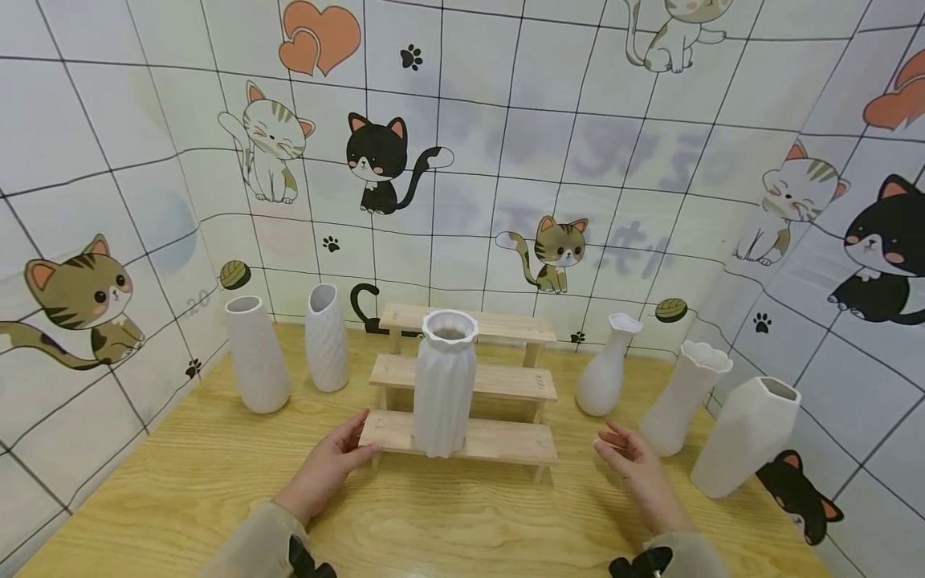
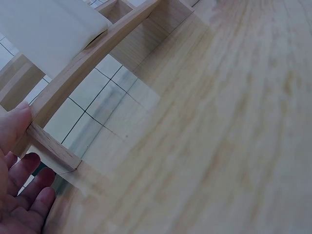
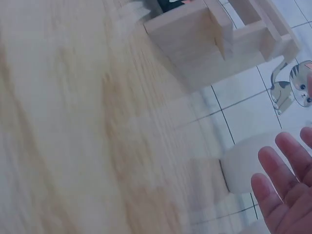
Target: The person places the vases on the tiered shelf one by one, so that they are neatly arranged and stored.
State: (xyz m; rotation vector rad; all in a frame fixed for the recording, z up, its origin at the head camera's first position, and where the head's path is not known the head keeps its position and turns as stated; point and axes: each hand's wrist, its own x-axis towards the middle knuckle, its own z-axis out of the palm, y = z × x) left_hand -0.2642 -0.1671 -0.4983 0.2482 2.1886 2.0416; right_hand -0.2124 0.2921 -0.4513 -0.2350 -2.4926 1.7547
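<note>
Touching one three-tier stand [image 1: 506, 385]: left hand [image 1: 328, 470]. Six vases [image 1: 444, 393], one on stand.

Cartoon cats [image 1: 377, 152], orange hearts [image 1: 334, 32] and paw prints [image 1: 411, 59] dot a gridded white backdrop [image 1: 473, 132].

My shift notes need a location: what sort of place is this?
Probably a small tabletop workspace set between walls, though the wider room is out of view. Cat-print wall covering backs and flanks a wood-grain tabletop that bears a three-tier wooden stand and white vases.
</note>
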